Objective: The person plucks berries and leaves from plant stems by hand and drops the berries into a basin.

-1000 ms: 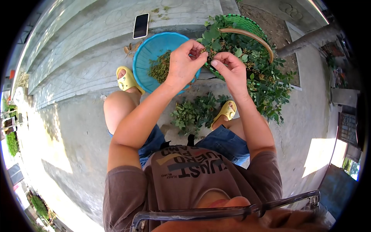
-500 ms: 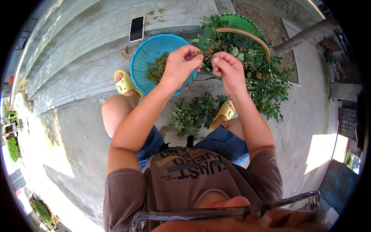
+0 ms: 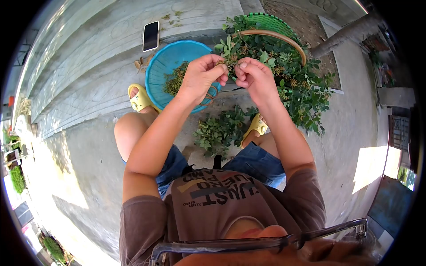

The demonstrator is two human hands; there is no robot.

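On the brown T-shirt [image 3: 226, 201], lg. letters can be read approx. as "UNST" and "UERO". Small print alongside, approx. "XLNST BLIRO", can't be made out w/ certainty.

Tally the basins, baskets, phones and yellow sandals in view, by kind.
Blue basin: 1
Green basket: 1
Phone: 1
Yellow sandals: 2
Total: 5

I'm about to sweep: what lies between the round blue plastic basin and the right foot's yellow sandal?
A heap of leafy green sprigs lies on grey concrete between basin and sandal, in the head view.
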